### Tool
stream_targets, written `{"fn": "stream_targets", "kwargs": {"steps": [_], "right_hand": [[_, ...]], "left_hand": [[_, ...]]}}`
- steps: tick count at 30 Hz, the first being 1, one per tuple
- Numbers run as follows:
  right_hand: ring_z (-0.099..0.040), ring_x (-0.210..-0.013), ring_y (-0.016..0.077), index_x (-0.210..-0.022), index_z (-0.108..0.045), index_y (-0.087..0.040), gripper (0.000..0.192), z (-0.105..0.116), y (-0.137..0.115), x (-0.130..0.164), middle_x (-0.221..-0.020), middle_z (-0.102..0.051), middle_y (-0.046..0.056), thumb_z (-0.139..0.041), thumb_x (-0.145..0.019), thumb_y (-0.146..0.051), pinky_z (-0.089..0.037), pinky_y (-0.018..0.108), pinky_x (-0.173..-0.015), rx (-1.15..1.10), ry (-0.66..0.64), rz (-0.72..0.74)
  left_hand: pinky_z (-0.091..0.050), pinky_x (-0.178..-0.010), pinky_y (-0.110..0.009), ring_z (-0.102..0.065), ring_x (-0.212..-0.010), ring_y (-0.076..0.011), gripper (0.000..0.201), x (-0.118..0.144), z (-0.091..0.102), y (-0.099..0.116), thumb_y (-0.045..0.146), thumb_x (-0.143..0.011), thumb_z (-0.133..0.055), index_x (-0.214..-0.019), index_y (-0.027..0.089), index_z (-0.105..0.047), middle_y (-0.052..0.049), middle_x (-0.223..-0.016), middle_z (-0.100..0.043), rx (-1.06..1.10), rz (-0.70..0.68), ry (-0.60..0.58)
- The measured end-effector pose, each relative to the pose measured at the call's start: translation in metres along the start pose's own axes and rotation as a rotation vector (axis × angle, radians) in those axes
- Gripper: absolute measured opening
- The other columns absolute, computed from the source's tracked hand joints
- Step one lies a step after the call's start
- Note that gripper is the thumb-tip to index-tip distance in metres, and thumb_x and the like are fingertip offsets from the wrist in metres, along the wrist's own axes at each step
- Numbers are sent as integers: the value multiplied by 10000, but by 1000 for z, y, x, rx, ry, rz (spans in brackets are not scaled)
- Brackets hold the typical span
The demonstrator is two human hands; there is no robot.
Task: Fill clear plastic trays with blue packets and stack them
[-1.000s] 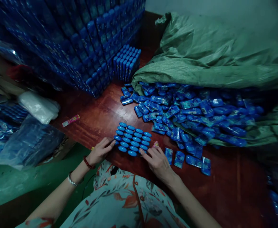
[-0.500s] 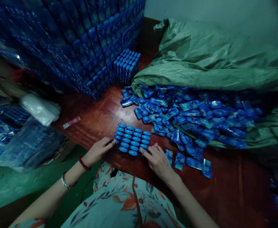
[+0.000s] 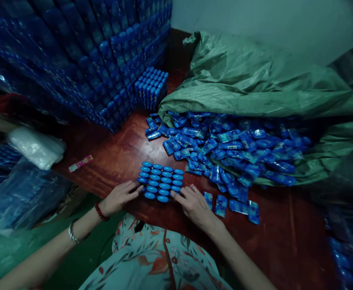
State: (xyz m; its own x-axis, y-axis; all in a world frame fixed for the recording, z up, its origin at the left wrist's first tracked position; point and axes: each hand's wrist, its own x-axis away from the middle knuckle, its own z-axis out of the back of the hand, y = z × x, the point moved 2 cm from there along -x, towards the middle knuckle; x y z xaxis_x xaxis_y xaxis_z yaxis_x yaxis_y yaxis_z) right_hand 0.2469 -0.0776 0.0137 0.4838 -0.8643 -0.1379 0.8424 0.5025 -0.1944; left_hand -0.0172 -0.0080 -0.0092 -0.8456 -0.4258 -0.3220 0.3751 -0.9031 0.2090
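Note:
A tight block of small blue packets (image 3: 161, 181) stands on end on the red-brown wooden table (image 3: 112, 157), close to its near edge. My left hand (image 3: 119, 197) presses flat against the block's left side, fingers together. On the right side my right hand (image 3: 193, 203) rests with its fingertips against the block's near right corner. Neither hand holds a loose packet. A few single blue packets (image 3: 233, 205) lie flat just right of my right hand.
A green woven sack (image 3: 254, 80) lies open at the right, spilling a heap of blue packets (image 3: 233, 147). A tall wall of stacked packets (image 3: 82, 52) fills the back left, with a small block (image 3: 151, 88) before it. A pink wrapper (image 3: 80, 162) and plastic bags (image 3: 34, 147) lie left.
Both hands stay pressed to the block's sides. The view has shifted, so everything sits a little lower and further left in the picture.

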Motion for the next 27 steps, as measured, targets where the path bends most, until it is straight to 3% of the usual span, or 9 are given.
{"fn": "stream_targets", "kwargs": {"steps": [4, 6, 8, 11, 14, 17, 22, 25, 27], "right_hand": [[-513, -744, 169, -1134, -608, -205, 266, 7, 9, 6, -784, -578, 41, -479, -903, -233, -396, 331, -782, 18, 39, -1], [-519, -751, 170, -1174, -587, -197, 297, 9, 24, 8, -786, -571, 46, -440, -917, -221, -399, 306, -739, 41, 100, -96], [-523, -796, 184, -1205, -563, -187, 330, 10, 44, 5, -838, -578, 66, -396, -920, -186, -405, 302, -726, 75, 132, -264], [-512, -926, 232, -1244, -517, -179, 357, 8, 70, -11, -1016, -574, 104, -412, -904, -197, -416, 328, -750, 131, 36, -465], [-512, -967, 254, -1265, -479, -176, 392, 6, 82, -31, -1109, -532, 120, -461, -873, -189, -418, 342, -758, 173, -135, -488], [-542, -935, 234, -1192, -510, -184, 338, 8, 85, -36, -1092, -510, 115, -490, -855, -171, -420, 309, -717, 154, -255, -503], [-576, -904, 218, -1120, -492, -189, 323, 7, 83, -16, -1095, -499, 100, -556, -803, -165, -408, 266, -624, 69, -262, -540], [-590, -849, 208, -1121, -469, -196, 329, 4, 84, -2, -1088, -534, 83, -553, -803, -209, -416, 272, -621, -45, -141, -553], [-591, -801, 198, -1126, -469, -197, 334, 1, 83, 7, -1033, -573, 69, -553, -814, -282, -433, 283, -638, -171, 5, -590]], "left_hand": [[-470, -729, -305, -539, -917, -203, 378, 3, 7, 6, 239, -919, -418, -1294, 241, -463, -118, -1065, -573, -63, 72, 83], [-462, -722, -294, -534, -885, -191, 371, -8, 16, 8, 226, -907, -447, -1276, 243, -481, -101, -1003, -566, -35, 123, 184], [-460, -725, -279, -531, -855, -171, 340, -33, 22, 7, 191, -914, -419, -1242, 215, -505, -90, -972, -565, 41, 181, 206], [-467, -771, -290, -542, -885, -175, 274, -97, 17, 2, 234, -932, -388, -1120, 166, -575, -94, -988, -583, 104, 265, 19], [-467, -796, -313, -564, -914, -201, 246, -166, -3, -5, 241, -914, -417, -1017, 133, -613, -110, -983, -605, 20, 295, -250], [-469, -803, -354, -569, -968, -260, 245, -210, -25, -10, 217, -860, -499, -1016, 63, -611, -174, -1024, -602, -97, 335, -441], [-468, -814, -373, -546, -1040, -294, 235, -226, -50, -5, 95, -822, -469, -987, 30, -623, -215, -1089, -573, -91, 294, -488], [-473, -799, -342, -561, -1022, -257, 313, -225, -55, -7, 67, -820, -450, -1110, 75, -568, -182, -1116, -571, -47, 267, -486], [-477, -770, -304, -593, -947, -216, 344, -220, -49, -13, 80, -837, -443, -1168, 116, -529, -134, -1059, -604, 14, 257, -484]]}}
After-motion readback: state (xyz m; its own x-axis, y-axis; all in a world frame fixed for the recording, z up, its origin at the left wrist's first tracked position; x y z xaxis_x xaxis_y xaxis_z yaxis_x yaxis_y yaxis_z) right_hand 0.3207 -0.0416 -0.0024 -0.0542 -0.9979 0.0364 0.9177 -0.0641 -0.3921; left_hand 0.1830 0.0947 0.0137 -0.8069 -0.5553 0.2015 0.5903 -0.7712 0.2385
